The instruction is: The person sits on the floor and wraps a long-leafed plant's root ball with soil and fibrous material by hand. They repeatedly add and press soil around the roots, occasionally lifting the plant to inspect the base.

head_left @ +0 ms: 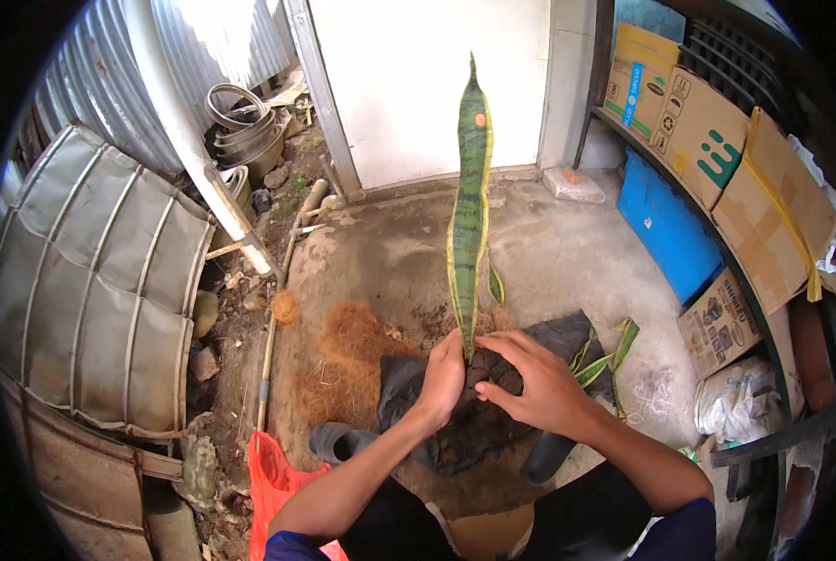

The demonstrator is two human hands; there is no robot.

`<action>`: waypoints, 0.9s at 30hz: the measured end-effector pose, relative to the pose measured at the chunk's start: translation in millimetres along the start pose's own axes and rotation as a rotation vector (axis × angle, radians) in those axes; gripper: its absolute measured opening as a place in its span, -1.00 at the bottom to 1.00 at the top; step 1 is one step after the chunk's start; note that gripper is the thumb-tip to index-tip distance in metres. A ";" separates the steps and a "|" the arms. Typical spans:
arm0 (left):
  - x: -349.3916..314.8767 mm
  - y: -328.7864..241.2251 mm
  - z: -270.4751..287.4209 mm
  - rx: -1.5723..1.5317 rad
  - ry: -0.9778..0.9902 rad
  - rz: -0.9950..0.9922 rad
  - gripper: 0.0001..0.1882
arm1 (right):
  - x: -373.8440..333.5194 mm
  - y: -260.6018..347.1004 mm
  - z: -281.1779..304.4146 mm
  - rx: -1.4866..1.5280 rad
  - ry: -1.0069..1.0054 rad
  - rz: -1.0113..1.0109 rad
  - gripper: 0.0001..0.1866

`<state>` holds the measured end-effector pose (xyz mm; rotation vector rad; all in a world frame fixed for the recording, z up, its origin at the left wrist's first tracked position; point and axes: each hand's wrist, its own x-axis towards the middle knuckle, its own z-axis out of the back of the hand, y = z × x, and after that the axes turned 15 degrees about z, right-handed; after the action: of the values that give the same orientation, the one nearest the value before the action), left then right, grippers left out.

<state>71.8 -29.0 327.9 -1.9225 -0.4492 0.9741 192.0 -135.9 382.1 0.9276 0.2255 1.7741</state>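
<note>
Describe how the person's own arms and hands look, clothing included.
Both forearms are bare, entering from the lower edge. Dark blue short sleeves show at the upper arms. The left hand and right hand wear no gloves, rings or watch that can be seen.

Head-worn fisheye, steeply downward, close

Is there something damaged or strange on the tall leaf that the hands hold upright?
Yes. The snake plant leaf has a round orange-brown spot near its tip, like a blemish, and it bends wavily rather than straight. The left hand grips its base; the right hand presses the soil.
</note>
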 end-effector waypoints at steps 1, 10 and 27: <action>0.2 0.2 0.5 0.012 -0.003 -0.005 -0.65 | -1.2 -1.4 -0.8 0.003 0.007 0.006 -0.54; -3.2 0.3 1.8 0.040 0.046 0.084 -0.63 | -3.4 -5.3 0.3 0.088 0.111 -0.028 -0.48; -10.3 -12.5 -1.3 -0.034 0.019 0.056 -0.61 | 0.6 -0.3 -0.2 0.122 0.040 -0.087 -0.43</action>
<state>67.3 -29.8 343.5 -1.9833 -0.4049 0.9890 192.0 -135.2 382.1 0.9553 0.3984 1.7144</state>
